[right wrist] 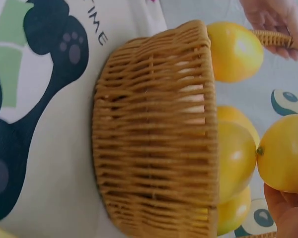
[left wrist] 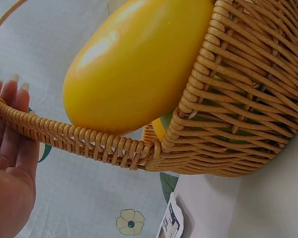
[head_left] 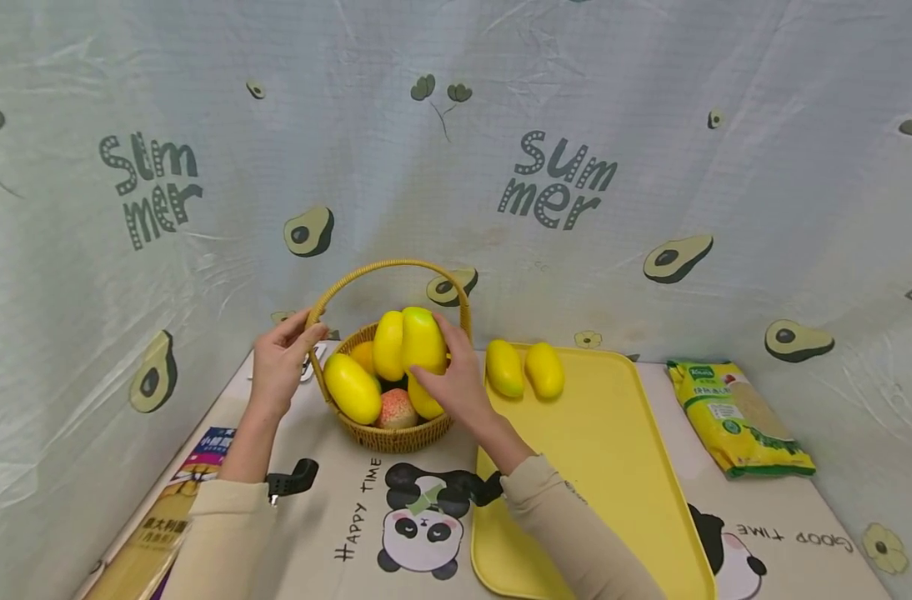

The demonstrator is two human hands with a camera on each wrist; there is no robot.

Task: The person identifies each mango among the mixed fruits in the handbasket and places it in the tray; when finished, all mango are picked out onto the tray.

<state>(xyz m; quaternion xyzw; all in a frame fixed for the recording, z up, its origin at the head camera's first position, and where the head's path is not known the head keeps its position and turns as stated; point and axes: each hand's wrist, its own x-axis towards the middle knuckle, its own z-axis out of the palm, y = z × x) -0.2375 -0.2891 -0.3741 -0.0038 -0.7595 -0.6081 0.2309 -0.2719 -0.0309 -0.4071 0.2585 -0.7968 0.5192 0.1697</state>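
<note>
A wicker basket (head_left: 403,437) with a tall arched handle (head_left: 384,267) stands on the table. My left hand (head_left: 276,367) holds the left side of that handle, with thumb and fingers around it. Above the basket, my right hand (head_left: 459,383) grips a yellow mango (head_left: 423,337) between thumb and fingers. In the right wrist view the gripped mango (right wrist: 288,153) is just over the fruit inside. The basket holds several mangoes, one leaning on the left rim (head_left: 353,389), a reddish peach (head_left: 398,408) and a partly hidden orange fruit (head_left: 362,357).
A yellow tray (head_left: 591,450) lies right of the basket, with two mangoes (head_left: 504,368) at its far end. Further right is a yellow-green food bag (head_left: 734,417). A long food packet (head_left: 148,525) lies along the left edge. A patterned curtain hangs behind.
</note>
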